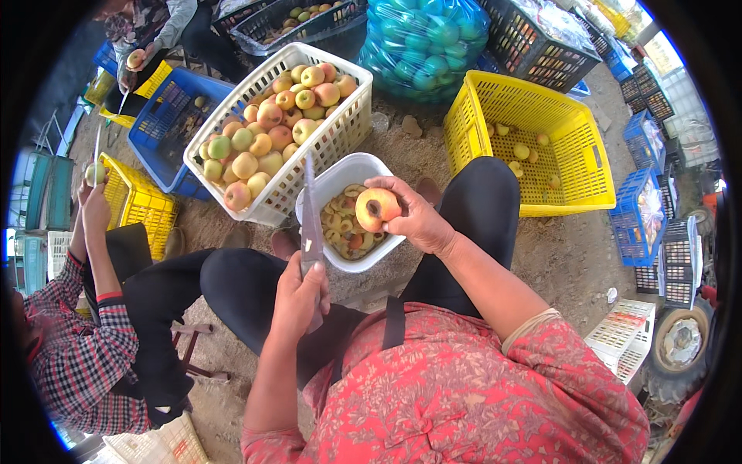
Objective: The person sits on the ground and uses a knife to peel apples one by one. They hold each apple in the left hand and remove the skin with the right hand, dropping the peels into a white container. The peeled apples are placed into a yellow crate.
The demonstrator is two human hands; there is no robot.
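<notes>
My left hand (300,296) is closed around the handle of a long knife (312,232), its blade pointing away from me and carrying small pale bits. In my right hand (420,217) is an apple (374,216) with a dark brown hollow facing the knife side; blade and apple are apart. Below the apple, a white plastic tub (374,264) holds cut apple pieces (342,229). Beyond the tub at left, a white slatted crate (278,211) is heaped with red-and-yellow apples (269,116). A yellow crate (553,209) at right contains a few apples and pieces.
Two people sit at left, each holding an apple and a knife. Near them are a blue crate (156,139) with scraps and a yellow crate (153,217). Beyond my knees stand a blue bag of round fruit (426,46) and a black crate (545,58). A wheel (681,342) is at far right.
</notes>
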